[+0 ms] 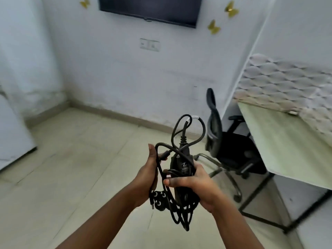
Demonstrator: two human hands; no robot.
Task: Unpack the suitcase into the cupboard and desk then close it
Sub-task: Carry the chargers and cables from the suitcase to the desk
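Observation:
I hold a black laptop charger with its tangled cable in both hands, at chest height over the floor. My left hand grips the cable loops from the left, and the three-pin plug dangles below it. My right hand wraps around the adapter brick from the right. More cable loops stick up above the brick. The desk with a pale green top stands to the right. The suitcase is out of view.
A black office chair on wheels stands pushed against the desk's left end. A dark wall-mounted screen hangs on the far wall above a switch plate. A white cupboard or appliance sits at the left edge. Beige tiled floor spreads ahead.

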